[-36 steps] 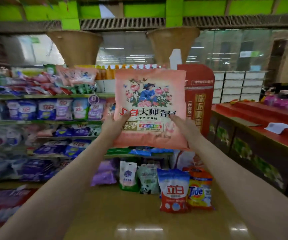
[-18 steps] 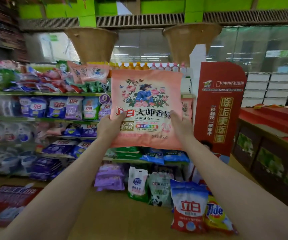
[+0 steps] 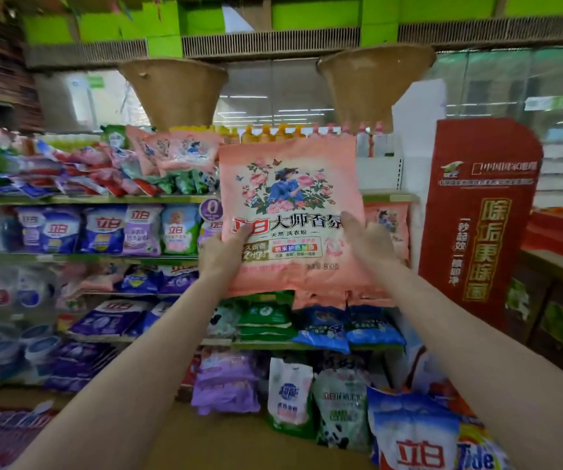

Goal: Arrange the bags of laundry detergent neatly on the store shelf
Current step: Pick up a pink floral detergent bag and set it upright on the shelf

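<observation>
While upright, pink bag (image 3: pixel 290 184) between hands (image 3: pixel 220 256) (image 3: pixel 368 242)

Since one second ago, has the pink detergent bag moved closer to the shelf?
Yes. The pink bag, held by the left hand and right hand, has come closer to the shelf and away from the red display stand.

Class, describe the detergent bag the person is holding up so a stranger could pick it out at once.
Start at the tall red display stand, then look left. In front of the shelves, the left hand and right hand hold up a pink bag. Unlike the shelved bags, it faces us upright, showing a blue-clad figure among roses.
</observation>
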A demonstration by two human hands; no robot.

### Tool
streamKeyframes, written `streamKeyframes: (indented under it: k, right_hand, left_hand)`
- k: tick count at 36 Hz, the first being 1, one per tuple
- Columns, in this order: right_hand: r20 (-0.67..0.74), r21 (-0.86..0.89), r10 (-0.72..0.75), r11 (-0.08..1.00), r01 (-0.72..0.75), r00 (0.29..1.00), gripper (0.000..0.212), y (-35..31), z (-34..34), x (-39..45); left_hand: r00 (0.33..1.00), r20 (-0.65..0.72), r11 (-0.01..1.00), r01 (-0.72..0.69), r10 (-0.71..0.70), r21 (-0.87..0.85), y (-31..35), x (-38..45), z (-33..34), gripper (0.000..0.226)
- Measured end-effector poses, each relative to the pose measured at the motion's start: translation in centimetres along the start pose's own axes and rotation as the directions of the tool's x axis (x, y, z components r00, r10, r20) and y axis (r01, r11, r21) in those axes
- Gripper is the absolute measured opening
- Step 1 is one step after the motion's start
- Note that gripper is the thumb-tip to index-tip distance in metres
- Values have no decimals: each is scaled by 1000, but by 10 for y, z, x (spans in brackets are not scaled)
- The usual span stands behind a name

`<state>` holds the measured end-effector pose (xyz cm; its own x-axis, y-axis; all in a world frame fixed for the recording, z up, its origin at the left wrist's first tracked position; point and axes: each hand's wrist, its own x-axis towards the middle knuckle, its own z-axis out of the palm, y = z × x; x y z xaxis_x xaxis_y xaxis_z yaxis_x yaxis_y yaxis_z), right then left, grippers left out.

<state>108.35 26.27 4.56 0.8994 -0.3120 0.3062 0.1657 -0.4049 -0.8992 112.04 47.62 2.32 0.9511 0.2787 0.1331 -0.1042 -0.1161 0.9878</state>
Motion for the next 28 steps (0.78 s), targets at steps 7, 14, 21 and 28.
streamKeyframes:
  k: [7, 14, 21, 28]
  right_hand:
    - [-52, -90, -45, 995, 41, 998, 55, 22, 12, 70]
    - [-72, -165, -109, 982, 96, 991, 47, 25, 23, 178]
    - [-84, -116, -125, 987, 115, 989, 57, 52, 58, 265]
    - [-33, -174, -100, 980, 93, 994, 54, 79, 105, 338]
  left_hand:
    - [998, 60, 999, -33, 34, -17, -18, 73, 49, 57]
    - [996, 14, 996, -91, 91, -1, 2, 161, 96, 56]
    - [986, -37, 984, -160, 163, 78, -4, 247, 128, 55]
    - [995, -42, 994, -90, 92, 62, -31, 322, 146, 53]
